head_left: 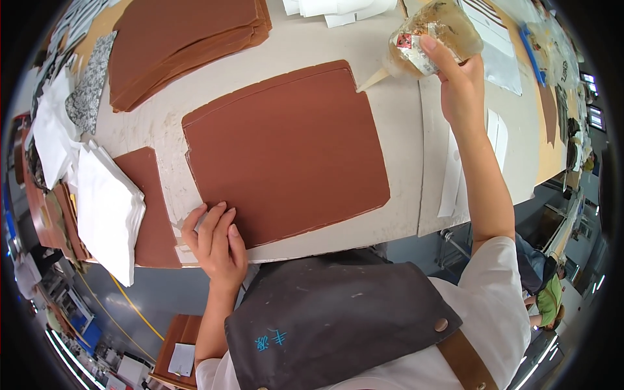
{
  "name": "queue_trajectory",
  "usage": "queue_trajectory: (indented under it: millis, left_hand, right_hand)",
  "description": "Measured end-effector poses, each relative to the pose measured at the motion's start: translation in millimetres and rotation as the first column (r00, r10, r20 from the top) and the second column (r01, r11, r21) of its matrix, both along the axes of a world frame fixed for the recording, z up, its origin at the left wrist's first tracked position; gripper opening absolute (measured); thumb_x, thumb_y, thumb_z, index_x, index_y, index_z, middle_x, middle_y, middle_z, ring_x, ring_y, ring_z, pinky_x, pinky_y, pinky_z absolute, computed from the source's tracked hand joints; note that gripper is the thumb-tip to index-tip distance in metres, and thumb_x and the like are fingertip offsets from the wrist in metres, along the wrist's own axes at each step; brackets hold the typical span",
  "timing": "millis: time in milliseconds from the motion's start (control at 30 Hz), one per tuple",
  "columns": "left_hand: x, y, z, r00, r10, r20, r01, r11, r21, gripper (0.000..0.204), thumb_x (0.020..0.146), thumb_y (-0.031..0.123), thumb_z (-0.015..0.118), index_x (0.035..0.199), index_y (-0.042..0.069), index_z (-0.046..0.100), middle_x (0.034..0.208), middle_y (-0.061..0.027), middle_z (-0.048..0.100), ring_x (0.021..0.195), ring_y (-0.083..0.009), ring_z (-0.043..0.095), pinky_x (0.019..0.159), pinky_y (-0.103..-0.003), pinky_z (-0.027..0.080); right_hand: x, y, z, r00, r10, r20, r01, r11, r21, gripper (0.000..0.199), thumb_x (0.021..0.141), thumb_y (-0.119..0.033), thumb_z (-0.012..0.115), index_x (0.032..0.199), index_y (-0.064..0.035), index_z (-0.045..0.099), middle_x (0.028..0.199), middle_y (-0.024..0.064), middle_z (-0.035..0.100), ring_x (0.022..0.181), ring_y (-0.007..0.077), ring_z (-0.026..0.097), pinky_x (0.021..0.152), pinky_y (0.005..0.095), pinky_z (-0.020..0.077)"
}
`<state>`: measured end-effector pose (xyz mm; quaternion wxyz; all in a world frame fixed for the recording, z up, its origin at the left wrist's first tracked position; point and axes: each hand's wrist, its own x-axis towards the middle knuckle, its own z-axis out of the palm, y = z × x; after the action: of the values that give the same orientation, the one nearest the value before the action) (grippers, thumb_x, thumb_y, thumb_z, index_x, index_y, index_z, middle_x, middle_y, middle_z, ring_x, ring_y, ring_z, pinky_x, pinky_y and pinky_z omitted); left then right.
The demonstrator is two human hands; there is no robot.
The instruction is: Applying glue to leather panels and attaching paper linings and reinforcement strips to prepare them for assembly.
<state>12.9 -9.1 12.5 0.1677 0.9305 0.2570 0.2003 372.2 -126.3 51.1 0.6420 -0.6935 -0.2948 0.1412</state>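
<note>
Sheet [286,156], brown and flat, lies on the pale table [403,195] directly before the person, its far right corner beside the tip of the nozzle [372,80]. The right hand [461,81] is wrapped around the bottle [461,26], thumb along its near side, and holds it tilted so that the nozzle slopes down to the left. Whether the tip touches the corner or sits just off it cannot be told — nor whether anything flows. The left hand [218,244] grips nothing that shows: its fingers are loosely bent, fingertips at the near left corner of the sheet, and how hard they press is unclear.

For a clean run, a light, even squeeze seems best, since a sudden press on a soft-looking bottle would likely give too much. The tip should ride close to the rim — the thin line just inside the far edge looks like a fair guide — because straying inward could mark the face. Flatter left fingers would probably steady the sheet better, kept off whatever edge is wet. Drips are best kept from the brown stack [188,39] beyond and the white pile [107,201] at the left. The right forearm passes over white strips [450,182], so lifting it slightly should avoid dragging them.
</note>
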Motion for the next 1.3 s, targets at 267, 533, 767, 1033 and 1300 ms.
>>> queue_trajectory:
  millis: [267, 533, 767, 1033, 1300]
  left_hand:
    - [0.2, 1.1, -1.0, 1.000, -0.002, 0.003, 0.002, 1.000, 0.002, 0.018, 0.083, -0.002, 0.056, 0.097, -0.002, 0.068, 0.108, -0.0114, 0.064, 0.112, -0.0342, 0.049, 0.091, -0.042, 0.042]
    - [1.9, -0.3, 0.4, 1.000, 0.015, 0.020, -0.015, 1.000, -0.002, 0.018, 0.087, -0.002, 0.052, 0.096, -0.003, 0.067, 0.107, -0.0118, 0.065, 0.111, -0.0325, 0.051, 0.093, -0.041, 0.041]
    - [1.4, 0.8, -1.8, 1.000, -0.001, 0.022, 0.001, 1.000, 0.023, 0.016, 0.086, -0.001, 0.055, 0.097, -0.001, 0.067, 0.108, -0.0108, 0.064, 0.111, -0.0327, 0.049, 0.091, -0.041, 0.043]
    - [2.8, 2.3, -4.0, 0.999, -0.007, 0.038, 0.006, 1.000, 0.025, 0.016, 0.085, -0.001, 0.056, 0.097, -0.002, 0.067, 0.108, -0.0109, 0.064, 0.111, -0.0325, 0.050, 0.091, -0.041, 0.043]
    - [2.3, 5.6, -0.4, 0.987, 0.025, 0.156, -0.008, 0.994, -0.108, 0.017, 0.085, -0.002, 0.056, 0.098, -0.003, 0.066, 0.107, -0.0127, 0.063, 0.106, -0.0310, 0.052, 0.090, -0.039, 0.042]
  right_hand:
    - [-3.1, -16.7, -1.9, 0.993, -0.070, -0.093, 0.071, 0.997, 0.014, 0.042, 0.079, -0.019, 0.073, 0.112, 0.0010, 0.059, 0.102, 0.0083, 0.064, 0.092, 0.0146, 0.062, 0.081, 0.0293, 0.0488]
    - [-17.5, -41.9, -1.9, 0.966, -0.063, -0.253, 0.045, 0.996, -0.078, 0.049, 0.078, -0.023, 0.073, 0.116, 0.0012, 0.055, 0.104, 0.0091, 0.063, 0.093, 0.0162, 0.062, 0.082, 0.0313, 0.0494]
    - [-39.0, -70.4, -0.9, 0.944, -0.092, -0.316, 0.054, 0.990, -0.127, 0.052, 0.078, -0.022, 0.072, 0.118, 0.0034, 0.053, 0.107, 0.0112, 0.063, 0.101, 0.0181, 0.059, 0.091, 0.0327, 0.0443]
    - [-58.4, -99.3, -0.1, 0.938, -0.128, -0.322, 0.060, 0.975, -0.214, 0.056, 0.078, -0.020, 0.072, 0.123, 0.0043, 0.050, 0.109, 0.0122, 0.062, 0.102, 0.0194, 0.059, 0.093, 0.0323, 0.0430]
    - [-1.5, -52.3, 47.6, 0.999, 0.046, 0.010, -0.041, 0.959, -0.279, 0.056, 0.082, -0.026, 0.071, 0.126, -0.0002, 0.049, 0.111, 0.0113, 0.063, 0.106, 0.0226, 0.061, 0.087, 0.0346, 0.0486]
